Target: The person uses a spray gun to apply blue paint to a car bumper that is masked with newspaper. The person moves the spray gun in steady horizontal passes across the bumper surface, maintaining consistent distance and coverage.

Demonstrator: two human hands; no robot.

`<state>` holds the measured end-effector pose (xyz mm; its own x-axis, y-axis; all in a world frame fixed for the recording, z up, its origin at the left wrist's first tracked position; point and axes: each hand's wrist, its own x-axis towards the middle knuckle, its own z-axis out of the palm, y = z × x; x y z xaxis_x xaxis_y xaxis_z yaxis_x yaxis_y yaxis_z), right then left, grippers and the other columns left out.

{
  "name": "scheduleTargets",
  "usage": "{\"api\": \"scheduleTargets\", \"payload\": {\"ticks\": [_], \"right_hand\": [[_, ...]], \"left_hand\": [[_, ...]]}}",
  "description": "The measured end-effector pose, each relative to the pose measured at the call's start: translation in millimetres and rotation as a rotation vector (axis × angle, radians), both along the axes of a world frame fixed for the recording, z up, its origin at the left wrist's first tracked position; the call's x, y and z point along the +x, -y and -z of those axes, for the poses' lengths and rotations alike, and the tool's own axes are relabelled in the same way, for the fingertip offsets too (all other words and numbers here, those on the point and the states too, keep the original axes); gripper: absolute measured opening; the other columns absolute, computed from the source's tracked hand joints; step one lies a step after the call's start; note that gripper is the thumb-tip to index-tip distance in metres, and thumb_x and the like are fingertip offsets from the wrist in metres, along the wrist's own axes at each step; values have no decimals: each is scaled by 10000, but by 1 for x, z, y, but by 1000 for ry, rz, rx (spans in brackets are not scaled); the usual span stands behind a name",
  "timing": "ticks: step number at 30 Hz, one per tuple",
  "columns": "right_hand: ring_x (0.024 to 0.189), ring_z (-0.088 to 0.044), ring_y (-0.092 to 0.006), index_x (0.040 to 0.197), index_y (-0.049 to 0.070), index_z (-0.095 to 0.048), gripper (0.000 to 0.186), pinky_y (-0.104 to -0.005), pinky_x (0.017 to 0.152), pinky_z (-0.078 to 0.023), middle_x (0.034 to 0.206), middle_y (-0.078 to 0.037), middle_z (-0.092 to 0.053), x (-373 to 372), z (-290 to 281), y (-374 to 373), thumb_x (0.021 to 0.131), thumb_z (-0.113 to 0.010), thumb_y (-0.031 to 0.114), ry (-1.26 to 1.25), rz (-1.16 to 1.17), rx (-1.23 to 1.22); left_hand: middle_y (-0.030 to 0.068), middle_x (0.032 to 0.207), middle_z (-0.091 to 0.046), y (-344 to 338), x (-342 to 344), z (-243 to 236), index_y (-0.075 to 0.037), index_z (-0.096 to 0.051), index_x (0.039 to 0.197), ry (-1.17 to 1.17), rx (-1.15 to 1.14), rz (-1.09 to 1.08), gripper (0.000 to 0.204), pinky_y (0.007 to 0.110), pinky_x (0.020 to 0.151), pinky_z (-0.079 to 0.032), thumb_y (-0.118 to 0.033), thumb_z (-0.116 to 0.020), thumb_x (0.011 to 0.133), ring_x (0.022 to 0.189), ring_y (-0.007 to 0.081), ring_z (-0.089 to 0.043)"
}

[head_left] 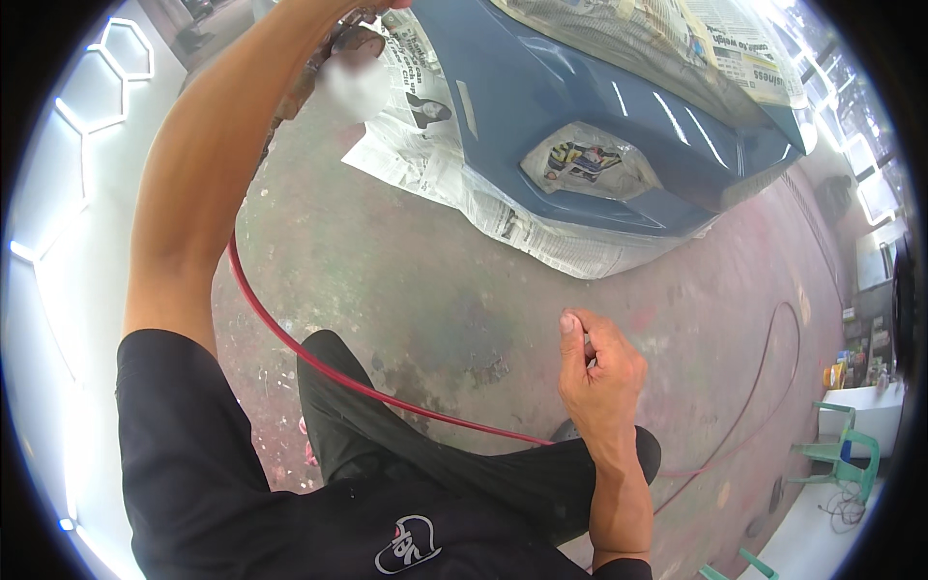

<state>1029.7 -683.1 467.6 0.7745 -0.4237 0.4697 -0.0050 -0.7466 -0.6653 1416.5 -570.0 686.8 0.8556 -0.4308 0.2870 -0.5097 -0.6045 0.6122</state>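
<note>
My left arm stretches up and forward, and my left hand (369, 7) is mostly cut off by the top edge. Its fingers appear closed round what looks like a spray gun, of which a shiny metal part (356, 41) shows below the hand. Beyond it is a blue-grey car bumper (503, 106), glossy with light streaks. Newspaper (541, 246) lines its lower and left edges. More paper fills an opening (585, 164) in the bumper. My right hand (604, 372) hangs above my right knee, loosely curled, thumb against the index finger, with nothing visible in it.
A red hose (319, 367) runs from behind my left arm across my legs and loops over the stained concrete floor (435, 290) on the right. Masking paper and film (638, 39) cover the car above the bumper. Green plastic chairs (855, 454) stand far right; a lit white wall (58, 319) is left.
</note>
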Motion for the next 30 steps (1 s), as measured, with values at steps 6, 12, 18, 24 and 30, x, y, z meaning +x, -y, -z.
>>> {"api": "scheduleTargets", "payload": {"ticks": [6,12,18,24,30], "right_hand": [[551,-580,-155,1032,40,-794,100,-316,526,-448,821,-78,-744,-2,2,-1,1025,-780,139,-13,8,6],[578,-591,-155,1038,38,-803,123,-314,551,-461,863,-92,-772,-3,6,3,1034,-777,159,-47,30,2],[595,-612,-172,1043,43,-801,137,-318,563,-479,868,-92,-771,-2,9,2,1039,-763,174,-123,39,21],[641,-600,-155,1089,-3,-787,223,-321,617,-491,856,-107,-749,-4,18,0,1076,-723,210,-159,68,94],[627,-613,-196,1085,4,-794,245,-345,616,-496,860,-127,-754,-15,23,16,1080,-710,235,-343,144,61]], "left_hand": [[113,750,-711,-24,29,4,24,-796,1024,317,-62,-193,565,412,549,-500,-530,-685,1008,622,232,-678],[3,782,-620,-17,-50,55,-129,-756,1300,66,-281,85,441,312,454,-407,-484,-642,1064,561,117,-533],[80,854,-717,-11,-106,94,-14,-722,1131,-275,-99,193,685,263,418,-382,-688,-685,1016,477,80,-488],[135,1107,-762,-39,-73,152,-30,-655,1325,-525,-669,323,659,262,462,-416,-642,-611,1084,504,63,-456],[159,1126,-791,-94,31,147,-47,-638,1286,-605,-1025,33,592,266,506,-449,-609,-571,1115,529,62,-439]]}}
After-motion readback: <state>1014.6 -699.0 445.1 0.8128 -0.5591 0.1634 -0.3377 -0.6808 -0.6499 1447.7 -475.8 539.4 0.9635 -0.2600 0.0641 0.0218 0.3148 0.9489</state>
